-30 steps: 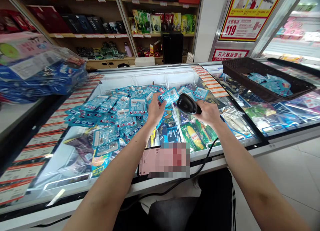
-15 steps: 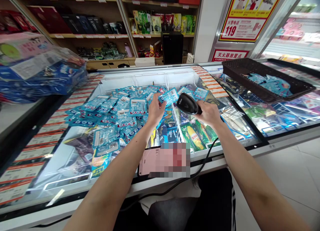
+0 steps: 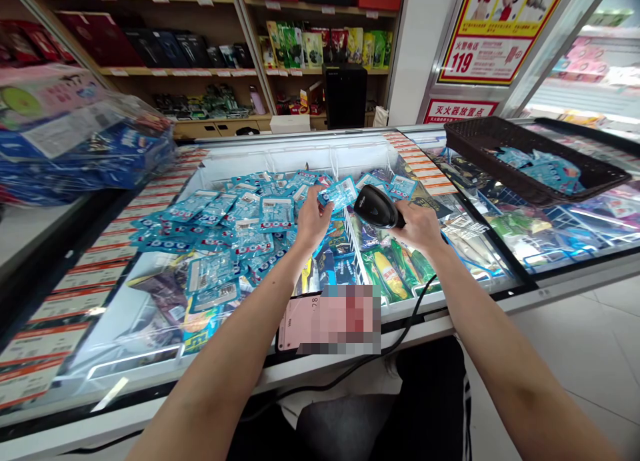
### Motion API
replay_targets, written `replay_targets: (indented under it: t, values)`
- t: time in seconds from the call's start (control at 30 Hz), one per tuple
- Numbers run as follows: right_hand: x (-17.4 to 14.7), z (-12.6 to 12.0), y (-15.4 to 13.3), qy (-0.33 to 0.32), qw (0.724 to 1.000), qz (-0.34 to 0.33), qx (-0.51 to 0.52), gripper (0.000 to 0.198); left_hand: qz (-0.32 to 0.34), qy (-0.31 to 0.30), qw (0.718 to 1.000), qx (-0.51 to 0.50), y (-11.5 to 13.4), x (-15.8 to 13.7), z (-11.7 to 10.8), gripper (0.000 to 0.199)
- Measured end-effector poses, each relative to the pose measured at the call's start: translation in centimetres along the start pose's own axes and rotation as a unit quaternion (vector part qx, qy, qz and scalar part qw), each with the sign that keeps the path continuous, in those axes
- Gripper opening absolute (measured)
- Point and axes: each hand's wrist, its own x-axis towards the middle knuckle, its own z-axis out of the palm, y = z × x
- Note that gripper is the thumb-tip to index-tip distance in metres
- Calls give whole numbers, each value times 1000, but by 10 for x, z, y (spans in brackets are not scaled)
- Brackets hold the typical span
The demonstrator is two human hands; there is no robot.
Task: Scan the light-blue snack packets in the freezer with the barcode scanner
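Observation:
My left hand (image 3: 314, 218) pinches a small blue packet (image 3: 339, 193) by its left end, with the printed side facing up. Wrapped round the handle of a black barcode scanner (image 3: 376, 206) is my right hand (image 3: 419, 224). The scanner's head points left at the packet, close beside it. Under and left of my left hand, many similar blue packets (image 3: 277, 213) lie in a loose heap on the freezer's glass top (image 3: 125, 328). A phone (image 3: 305, 324) with a pink screen, partly blurred out, rests at the near edge.
A brown basket (image 3: 530, 124) with several blue packets stands at the right. Plastic-wrapped boxes (image 3: 85, 141) sit at the left. The scanner's black cable (image 3: 417, 308) trails over the freezer's front edge. Wrapped frozen goods (image 3: 390, 271) show through the glass; stocked shelves (image 3: 220, 71) stand behind.
The scanner has shifted very slightly in my right hand's grip. Both hands, the held packet and the heap otherwise stay where they were.

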Motion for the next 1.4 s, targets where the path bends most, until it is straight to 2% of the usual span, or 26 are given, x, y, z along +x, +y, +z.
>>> replay_targets:
  t: [0.13,0.27,0.33,0.43,0.53,0.6,0.7,0.83,0.93,1.03,1.3,1.4]
  values:
    - [1,0,1,3,1000,6,-6,36,21,29,999,15,5,0,-2,37]
    - [1,1,1,6,1000,15,-21,36,63,102,991,66,9,0,-5,30]
    - [2,0,1,7,999,28,-30,35,59,136,986,82,9,-1,-7,30]
    - [2,-1,2,9,998,46,-43,34,27,175,980,92,9,-1,-10,41]
    - [3,-1,4,16,996,64,-53,35,9,193,976,105,11,-2,-13,50]
    - [3,-1,6,21,996,73,-55,37,38,162,978,124,13,-3,-14,48]
    - [3,-1,7,26,995,83,-54,36,141,44,976,158,18,-3,-12,43]
    - [3,-2,7,26,994,90,-49,34,250,-129,942,183,25,-5,-8,40]
    - [3,-2,7,27,995,88,-46,34,275,-195,920,199,30,-7,-7,42]
    - [4,-3,7,28,995,88,-46,35,277,-198,918,205,31,-7,-7,43]
    - [4,-3,7,30,994,94,-51,34,218,-126,934,253,26,-7,-6,56]
    - [4,-3,7,33,994,91,-49,33,225,-122,933,255,23,-6,-5,55]
